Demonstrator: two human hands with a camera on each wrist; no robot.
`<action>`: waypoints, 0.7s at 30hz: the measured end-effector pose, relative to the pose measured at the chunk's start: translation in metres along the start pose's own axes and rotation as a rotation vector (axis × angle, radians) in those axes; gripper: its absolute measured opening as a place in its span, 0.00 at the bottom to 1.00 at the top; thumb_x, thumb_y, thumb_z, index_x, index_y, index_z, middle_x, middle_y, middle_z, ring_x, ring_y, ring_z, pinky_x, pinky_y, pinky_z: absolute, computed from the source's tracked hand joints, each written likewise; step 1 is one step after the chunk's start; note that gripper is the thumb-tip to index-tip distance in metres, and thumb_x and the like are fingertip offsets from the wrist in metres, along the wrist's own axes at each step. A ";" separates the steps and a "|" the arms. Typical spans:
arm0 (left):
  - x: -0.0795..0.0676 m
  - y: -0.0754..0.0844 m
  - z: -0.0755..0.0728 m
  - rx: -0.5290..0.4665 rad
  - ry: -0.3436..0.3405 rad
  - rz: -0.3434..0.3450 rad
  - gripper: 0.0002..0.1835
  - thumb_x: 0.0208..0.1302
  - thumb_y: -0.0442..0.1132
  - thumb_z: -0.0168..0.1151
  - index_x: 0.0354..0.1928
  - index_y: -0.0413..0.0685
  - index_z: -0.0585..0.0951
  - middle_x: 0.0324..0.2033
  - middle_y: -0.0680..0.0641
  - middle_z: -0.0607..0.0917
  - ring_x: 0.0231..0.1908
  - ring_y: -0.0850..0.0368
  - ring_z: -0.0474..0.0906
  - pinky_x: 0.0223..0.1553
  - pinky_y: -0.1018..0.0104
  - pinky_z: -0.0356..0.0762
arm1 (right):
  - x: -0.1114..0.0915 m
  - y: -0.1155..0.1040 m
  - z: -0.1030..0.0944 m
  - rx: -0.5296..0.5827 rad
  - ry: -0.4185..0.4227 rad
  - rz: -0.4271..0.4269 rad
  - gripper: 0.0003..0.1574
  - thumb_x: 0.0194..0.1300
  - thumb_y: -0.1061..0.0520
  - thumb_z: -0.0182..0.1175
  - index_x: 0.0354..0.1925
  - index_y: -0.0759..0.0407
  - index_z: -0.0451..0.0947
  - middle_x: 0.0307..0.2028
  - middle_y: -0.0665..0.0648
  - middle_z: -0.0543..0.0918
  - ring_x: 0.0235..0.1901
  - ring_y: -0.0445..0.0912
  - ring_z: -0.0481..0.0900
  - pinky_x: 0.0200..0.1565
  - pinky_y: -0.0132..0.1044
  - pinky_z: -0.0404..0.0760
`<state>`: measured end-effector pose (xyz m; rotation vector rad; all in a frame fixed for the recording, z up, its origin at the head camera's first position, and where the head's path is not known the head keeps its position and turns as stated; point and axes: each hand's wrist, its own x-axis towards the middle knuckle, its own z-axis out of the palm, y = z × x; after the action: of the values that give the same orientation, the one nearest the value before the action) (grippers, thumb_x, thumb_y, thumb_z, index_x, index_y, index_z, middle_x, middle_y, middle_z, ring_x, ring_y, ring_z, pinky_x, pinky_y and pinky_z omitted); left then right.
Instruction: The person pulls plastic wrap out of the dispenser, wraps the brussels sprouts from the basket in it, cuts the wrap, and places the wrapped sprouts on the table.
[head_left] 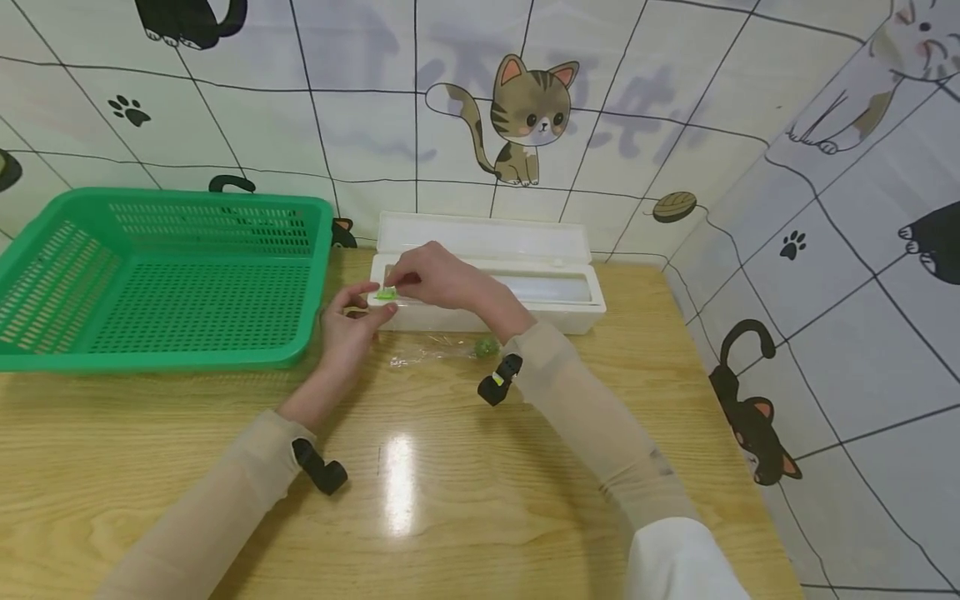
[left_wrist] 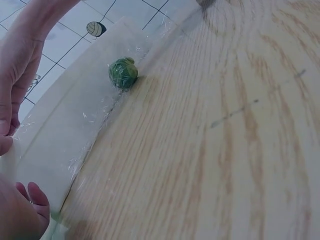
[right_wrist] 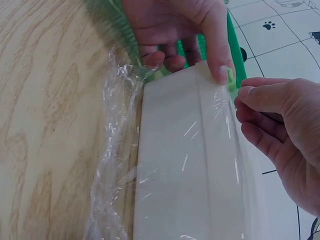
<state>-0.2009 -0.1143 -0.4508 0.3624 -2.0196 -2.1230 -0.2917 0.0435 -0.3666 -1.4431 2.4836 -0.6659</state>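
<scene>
The box [head_left: 495, 321] stands on the bench [head_left: 450, 525] against the wall sheet [head_left: 360, 125], its lid [head_left: 480, 237] raised at the back. A pale roll [head_left: 551, 289] lies inside. The slider [head_left: 386, 294] is at the left end of the box's front edge.

Left hand [head_left: 348, 321]: grips the left end of the box, digits bent about it, one fingertip beside the slider. Right hand [head_left: 435, 277]: fingers bent, thumb and forefinger brought together just beside the slider; whether they pinch it or the film cannot be told.

Clear film [right_wrist: 107, 165] covers the front of the box and lies creased on the bench before it. A green ball [left_wrist: 123, 73] sits in the film, in front of the box and near the right sleeve [head_left: 592, 408]. The green basket [head_left: 187, 360] stands to the left of the box, apart from it. Each wrist carries a black mount [head_left: 322, 468].
</scene>
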 end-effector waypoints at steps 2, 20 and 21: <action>0.001 0.000 -0.001 -0.007 0.001 0.003 0.24 0.60 0.32 0.74 0.58 0.39 0.80 0.39 0.51 0.67 0.25 0.64 0.69 0.23 0.75 0.71 | 0.001 0.001 0.002 0.011 -0.002 -0.008 0.10 0.70 0.66 0.65 0.48 0.64 0.88 0.41 0.57 0.88 0.40 0.45 0.83 0.46 0.31 0.79; 0.005 -0.002 0.007 -0.039 0.005 -0.013 0.20 0.61 0.31 0.71 0.53 0.45 0.77 0.37 0.51 0.64 0.22 0.60 0.69 0.23 0.73 0.72 | 0.015 -0.007 0.000 -0.139 -0.078 -0.106 0.09 0.72 0.66 0.63 0.43 0.63 0.90 0.38 0.56 0.89 0.34 0.44 0.78 0.44 0.32 0.78; 0.005 -0.002 0.007 -0.035 0.008 -0.016 0.20 0.61 0.31 0.71 0.53 0.44 0.77 0.37 0.51 0.64 0.22 0.60 0.69 0.23 0.73 0.72 | 0.015 -0.006 -0.001 -0.136 -0.085 -0.103 0.09 0.72 0.66 0.63 0.43 0.63 0.90 0.38 0.56 0.90 0.34 0.43 0.79 0.44 0.32 0.78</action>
<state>-0.2079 -0.1091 -0.4524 0.3821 -1.9786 -2.1598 -0.2947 0.0283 -0.3619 -1.6212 2.4450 -0.4499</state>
